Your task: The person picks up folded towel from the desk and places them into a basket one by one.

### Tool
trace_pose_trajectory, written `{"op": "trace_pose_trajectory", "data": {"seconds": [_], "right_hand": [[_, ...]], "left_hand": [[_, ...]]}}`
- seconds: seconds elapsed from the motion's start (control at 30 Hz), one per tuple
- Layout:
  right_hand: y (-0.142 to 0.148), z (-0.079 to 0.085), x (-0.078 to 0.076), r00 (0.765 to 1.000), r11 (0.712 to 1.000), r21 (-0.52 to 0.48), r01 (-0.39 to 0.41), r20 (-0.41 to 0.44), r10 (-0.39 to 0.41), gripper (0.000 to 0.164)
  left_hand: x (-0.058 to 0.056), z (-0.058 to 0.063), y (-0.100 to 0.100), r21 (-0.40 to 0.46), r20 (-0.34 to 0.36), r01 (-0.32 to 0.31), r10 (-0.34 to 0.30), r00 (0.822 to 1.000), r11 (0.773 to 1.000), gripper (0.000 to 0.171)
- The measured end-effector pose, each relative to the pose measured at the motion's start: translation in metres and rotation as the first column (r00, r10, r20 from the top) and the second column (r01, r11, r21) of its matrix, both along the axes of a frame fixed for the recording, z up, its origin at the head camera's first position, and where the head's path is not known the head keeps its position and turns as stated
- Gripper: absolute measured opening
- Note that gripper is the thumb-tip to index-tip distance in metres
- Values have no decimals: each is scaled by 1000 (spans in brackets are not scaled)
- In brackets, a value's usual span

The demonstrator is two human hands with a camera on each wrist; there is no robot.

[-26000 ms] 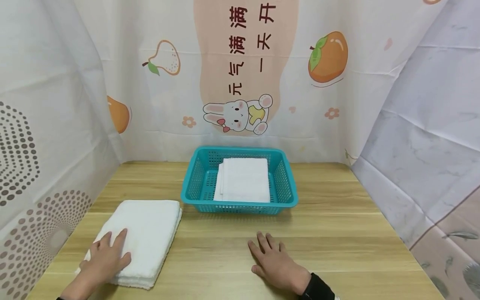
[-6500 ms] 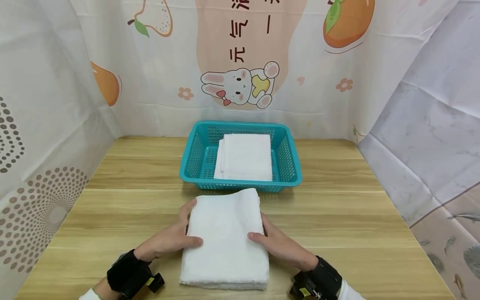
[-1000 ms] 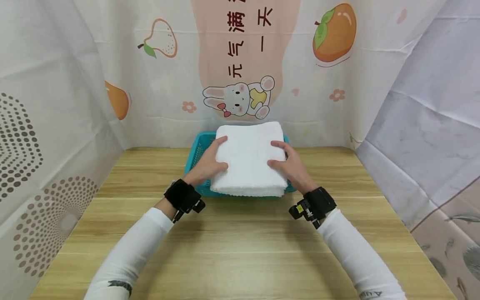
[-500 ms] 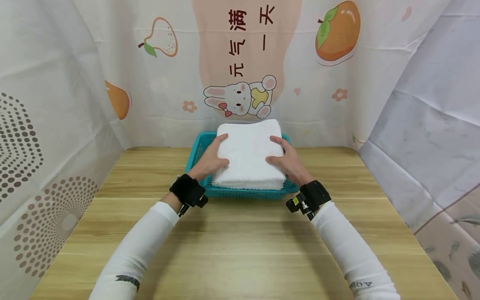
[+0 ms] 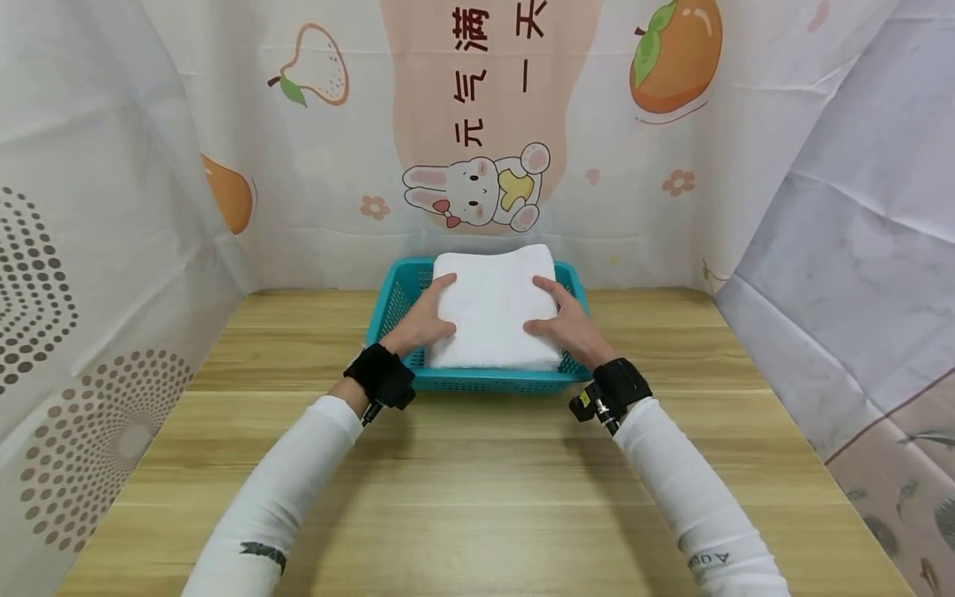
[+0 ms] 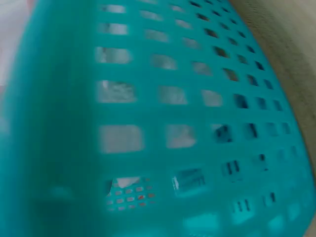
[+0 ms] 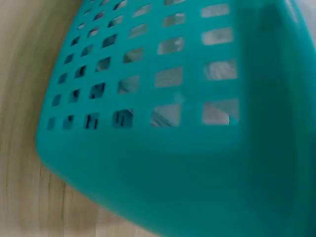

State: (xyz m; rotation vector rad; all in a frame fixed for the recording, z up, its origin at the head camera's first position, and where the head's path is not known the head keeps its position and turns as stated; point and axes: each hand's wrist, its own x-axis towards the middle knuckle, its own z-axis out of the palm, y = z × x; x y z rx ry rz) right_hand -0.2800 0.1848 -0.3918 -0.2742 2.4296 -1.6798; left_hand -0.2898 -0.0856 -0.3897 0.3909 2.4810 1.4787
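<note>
A folded white towel (image 5: 492,311) lies within the teal plastic basket (image 5: 485,381), as the head view shows. My left hand (image 5: 424,319) grips its left side, thumb on top and other fingers mostly hidden at the edge. On the opposite side my right hand (image 5: 570,325) holds it the same way, thumb and a finger showing on the white cloth. The smaller folded white cloth seen earlier in the basket is hidden beneath the towel. The perforated basket wall (image 6: 148,113) fills the left wrist view; the right wrist view likewise shows the basket's side (image 7: 138,163).
The wooden table (image 5: 485,497) spreads out in front of the basket. Behind it hangs a white curtain (image 5: 321,191) with fruit and rabbit prints. A marble-patterned sheet (image 5: 843,265) borders the right side.
Both hands carried the towel from the table forward to the basket, over the smaller cloth. In the last second it has sunk lower, so more of the basket's front rim shows.
</note>
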Motion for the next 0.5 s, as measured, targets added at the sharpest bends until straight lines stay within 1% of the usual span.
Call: {"op": "trace_pose_trajectory", "data": {"seconds": [0.1,0.17,0.27,0.33,0.4,0.5], "right_hand": [[0,-3,-1,999,999,44,-31,-27,32,84],[0,-5,-2,998,996,75,-45,-40,48,85],[1,-8,-1,997,991,120,-64,-45,70,86],[2,-9,-1,996,985,155,-75,-43,82,86],[2,-10,0,995,976,197,-88,-38,97,86],[2,-13,1,993,945,312,-95,-36,111,86]], "left_hand": [[1,-3,0,-19,24,0,1,1000,1000,93],[0,-5,0,-37,25,5,-4,1000,999,93],[-2,-7,1,-63,32,16,-14,999,998,92],[-3,-8,1,-98,30,25,-22,999,995,91],[-2,-9,1,-128,38,25,-20,999,991,89],[-1,-12,0,-179,33,30,-24,999,983,86]]}}
